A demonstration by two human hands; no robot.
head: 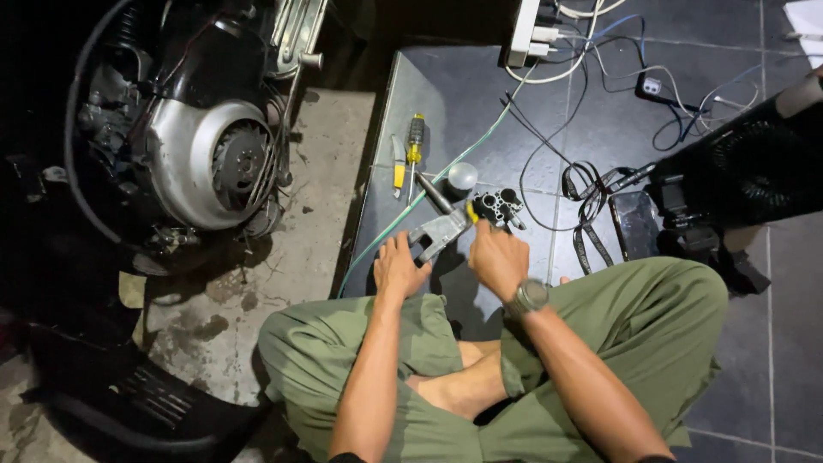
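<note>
From the head view I look down on my crossed legs in green trousers (pixel 651 326) on a dark tiled floor (pixel 463 94). My left hand (pixel 399 267) rests on the near end of a grey metal lever part (pixel 439 231), its fingers (pixel 410 249) curled over that end and touching it; how tightly they press I cannot tell. My right hand (pixel 499 257), with a wristwatch (pixel 526 297) on the wrist, reaches forward with its fingers folded around a yellow-handled tool (pixel 471 210), whose tip meets the metal part just beyond my knuckles. Just ahead of the right hand, touching or nearly touching the tool, lies a small black housing with round holes (pixel 500 206). A grey ball-shaped knob (pixel 463 176) sits just beyond the metal part. Further off on the tiles lie a yellow-and-black screwdriver (pixel 415 146) and a small yellow-tipped tool (pixel 399 167) side by side. A pale green cable (pixel 403 214) runs diagonally under the metal part. On my left stands a scooter engine with a silver fan cover (pixel 206 163), on bare concrete. On my right is a black fan (pixel 754 171), with tangled cables (pixel 600 103) and a white power strip (pixel 525 30) beyond.
</note>
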